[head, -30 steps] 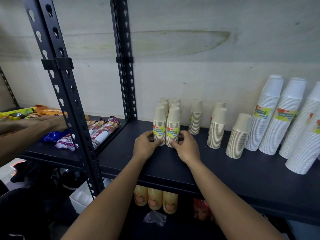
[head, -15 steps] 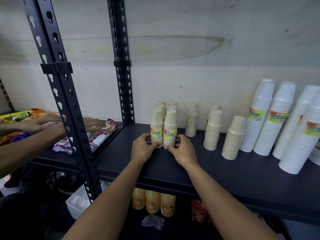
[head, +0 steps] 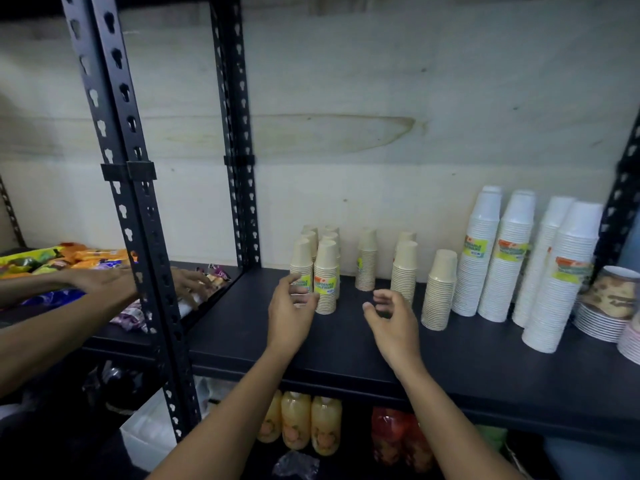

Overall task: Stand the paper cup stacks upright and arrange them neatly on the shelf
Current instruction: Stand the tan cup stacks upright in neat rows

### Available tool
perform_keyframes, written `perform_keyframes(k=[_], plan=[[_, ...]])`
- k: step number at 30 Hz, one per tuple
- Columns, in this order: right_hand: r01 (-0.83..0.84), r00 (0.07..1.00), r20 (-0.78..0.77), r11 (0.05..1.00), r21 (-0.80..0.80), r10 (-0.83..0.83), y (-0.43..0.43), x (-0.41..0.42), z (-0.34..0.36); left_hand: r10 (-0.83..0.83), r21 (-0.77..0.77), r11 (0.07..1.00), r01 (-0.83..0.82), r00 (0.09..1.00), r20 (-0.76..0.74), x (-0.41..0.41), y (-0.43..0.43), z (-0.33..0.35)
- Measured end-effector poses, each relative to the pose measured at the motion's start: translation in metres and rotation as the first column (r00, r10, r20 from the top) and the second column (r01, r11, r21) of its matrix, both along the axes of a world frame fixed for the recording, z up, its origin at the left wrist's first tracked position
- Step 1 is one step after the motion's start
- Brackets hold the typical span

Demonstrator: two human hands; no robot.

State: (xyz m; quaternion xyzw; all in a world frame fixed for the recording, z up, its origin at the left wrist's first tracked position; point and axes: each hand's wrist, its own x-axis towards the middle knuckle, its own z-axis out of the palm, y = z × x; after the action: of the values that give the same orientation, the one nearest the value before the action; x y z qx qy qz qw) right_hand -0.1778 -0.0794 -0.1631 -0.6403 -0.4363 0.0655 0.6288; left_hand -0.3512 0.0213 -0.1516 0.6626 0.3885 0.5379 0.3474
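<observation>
Several small beige paper cup stacks stand upright on the black shelf (head: 346, 344): a tight cluster (head: 325, 271) at the left, a single stack (head: 366, 259), a pair (head: 404, 268) and another stack (head: 439, 289) to the right. Tall white cup stacks (head: 502, 254) stand further right. My left hand (head: 291, 310) hovers with fingers apart just in front of the cluster's front left stack, holding nothing. My right hand (head: 393, 320) is open over bare shelf between the cluster and the pair, empty.
Black shelf posts (head: 138, 220) stand at the left. Another person's hands (head: 104, 282) handle snack packets (head: 86, 254) on the neighbouring shelf. Patterned bowls (head: 609, 306) are stacked at the far right. Juice bottles (head: 298, 424) stand on the shelf below.
Both my hands have let go of the two front beige stacks. The left drew back slightly; the right moved off to the right, toward the pair of stacks.
</observation>
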Motion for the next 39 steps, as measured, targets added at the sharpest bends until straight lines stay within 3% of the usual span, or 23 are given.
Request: perform_keyframes(k=[8, 14, 18, 24, 39], plan=[[0.125, 0.991, 0.043, 0.992, 0.015, -0.126, -0.046, 0.044, 0.005, -0.260, -0.042, 0.964, 0.264, 0.962, 0.086, 0.084, -0.033, 0.008], [0.268, 0.963, 0.040, 0.960, -0.076, -0.265, -0.072, 0.089, 0.006, -0.319, -0.092, 0.945, 0.313, 0.946, -0.058, 0.131, -0.025, 0.000], [0.157, 0.987, 0.016, 0.958, -0.240, -0.158, -0.070, 0.112, 0.009, -0.283, -0.125, 0.955, 0.267, 0.950, -0.132, 0.152, -0.012, -0.005], [-0.068, 0.991, -0.130, 0.945, -0.320, 0.028, -0.057, 0.129, 0.016, -0.297, -0.154, 0.950, 0.271, 0.936, -0.186, 0.172, -0.006, -0.013], [-0.073, 0.996, -0.075, 0.940, -0.334, 0.051, -0.054, 0.126, 0.016, -0.270, -0.121, 0.960, 0.254, 0.952, -0.143, 0.177, -0.016, -0.007]])
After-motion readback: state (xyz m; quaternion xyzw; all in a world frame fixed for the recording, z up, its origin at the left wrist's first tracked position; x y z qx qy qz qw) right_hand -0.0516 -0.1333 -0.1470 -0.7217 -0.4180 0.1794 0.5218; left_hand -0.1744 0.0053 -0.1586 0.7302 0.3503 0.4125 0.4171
